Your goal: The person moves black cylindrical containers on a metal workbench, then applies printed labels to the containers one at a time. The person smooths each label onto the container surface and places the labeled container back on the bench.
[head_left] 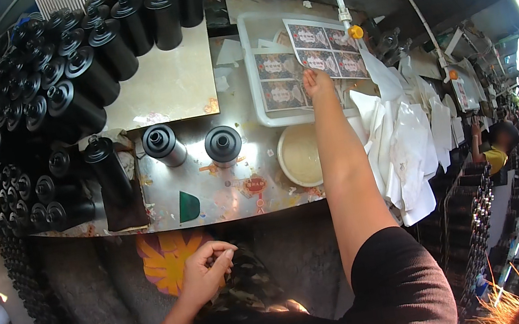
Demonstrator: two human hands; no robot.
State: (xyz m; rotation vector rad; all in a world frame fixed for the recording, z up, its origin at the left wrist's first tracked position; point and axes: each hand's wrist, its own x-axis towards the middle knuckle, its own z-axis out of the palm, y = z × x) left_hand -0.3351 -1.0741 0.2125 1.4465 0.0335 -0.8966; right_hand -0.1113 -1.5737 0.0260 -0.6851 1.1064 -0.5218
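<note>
My right arm reaches forward over the table, and its hand (317, 81) pinches the lower left corner of a printed decal sheet (353, 64) with dark patterned panels. That sheet is raised at an angle above a white plastic tray (256, 94), where more printed sheets (280, 86) lie. Near my body, in front of the table edge, my left hand (207, 270) is loosely curled, with nothing visible in it. Two black bottle-shaped vessels (164, 146) (223, 145) stand upright on the metal table, and a green scraper (189, 206) lies near its front edge.
Many black vessels (87, 74) crowd the left side, some lying down. A round bowl (298, 155) of cloudy liquid sits below the tray. White paper sheets (401, 145) hang at the right. A pipe with a yellow tap (356, 32) comes down there. Another person (500, 145) is far right.
</note>
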